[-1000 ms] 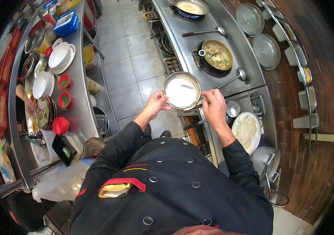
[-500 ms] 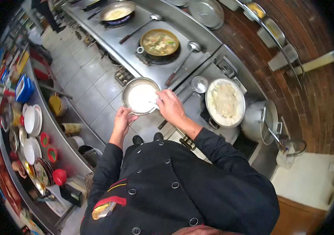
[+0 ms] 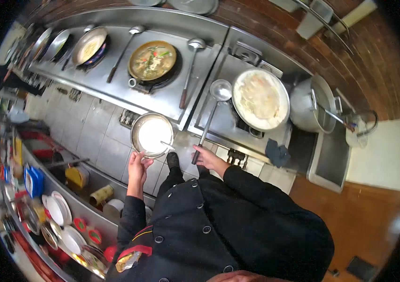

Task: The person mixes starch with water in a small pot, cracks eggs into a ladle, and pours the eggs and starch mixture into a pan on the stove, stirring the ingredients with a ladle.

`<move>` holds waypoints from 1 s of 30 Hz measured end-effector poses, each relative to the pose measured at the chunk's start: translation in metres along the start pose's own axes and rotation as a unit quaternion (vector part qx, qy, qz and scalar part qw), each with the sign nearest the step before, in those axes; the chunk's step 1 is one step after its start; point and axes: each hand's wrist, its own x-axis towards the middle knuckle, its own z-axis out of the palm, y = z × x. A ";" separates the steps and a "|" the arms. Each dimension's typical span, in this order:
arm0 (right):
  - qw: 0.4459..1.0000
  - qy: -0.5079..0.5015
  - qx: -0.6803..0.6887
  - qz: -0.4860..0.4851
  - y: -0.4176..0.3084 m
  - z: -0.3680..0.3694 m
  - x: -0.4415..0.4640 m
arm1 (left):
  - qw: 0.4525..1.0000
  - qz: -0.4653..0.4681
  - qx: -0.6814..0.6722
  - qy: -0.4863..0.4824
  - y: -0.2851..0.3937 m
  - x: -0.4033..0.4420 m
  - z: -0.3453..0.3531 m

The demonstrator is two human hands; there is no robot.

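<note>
My left hand grips the near rim of a round metal bowl filled with something smooth and white. A spoon leans in the bowl, its handle over the right rim. On the right, my right hand has its fingers closed on the dark handle end of a ladle. The ladle's head lies on the stove top, beside a large pan of pale, creamy food with a few orange bits.
Along the steel stove sit a pan of mixed vegetables, a pan of yellowish food and more ladles. A tall pot and a dark cloth are at right. Plates and red bowls crowd the left counter.
My right hand has let go of the spoon in the bowl and moved right onto the ladle's handle. My left hand still holds the bowl. The view has turned toward the stove.
</note>
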 end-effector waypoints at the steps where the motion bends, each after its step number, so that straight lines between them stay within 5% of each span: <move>1: 0.999 0.018 0.039 -0.025 -0.006 0.016 -0.010 | 1.000 -0.008 0.010 -0.013 0.006 0.005 -0.002; 5: 0.975 0.157 0.051 -0.146 -0.012 0.048 -0.051 | 0.997 -0.035 0.038 -0.050 0.019 0.046 -0.017; 7: 0.948 0.236 -0.094 -0.190 -0.012 0.049 -0.081 | 0.995 -0.048 0.056 -0.070 0.022 0.067 -0.028; 8: 0.910 0.303 -0.202 -0.198 -0.012 0.049 -0.092 | 0.994 -0.054 0.060 -0.076 0.024 0.078 -0.030; 9: 0.779 0.391 -0.377 -0.312 0.002 0.032 -0.093 | 0.993 -0.059 0.064 -0.084 0.025 0.092 -0.030; 19: 0.613 0.607 -0.400 -0.307 -0.034 -0.031 -0.234 | 0.978 -0.060 0.124 -0.156 0.023 0.218 -0.023; 23: 0.588 0.627 -0.396 -0.323 -0.034 -0.020 -0.258 | 0.974 -0.067 0.128 -0.173 0.011 0.260 -0.015; 30: 0.679 0.566 -0.333 -0.330 -0.012 -0.026 -0.248 | 0.968 -0.094 0.160 -0.166 -0.005 0.274 0.007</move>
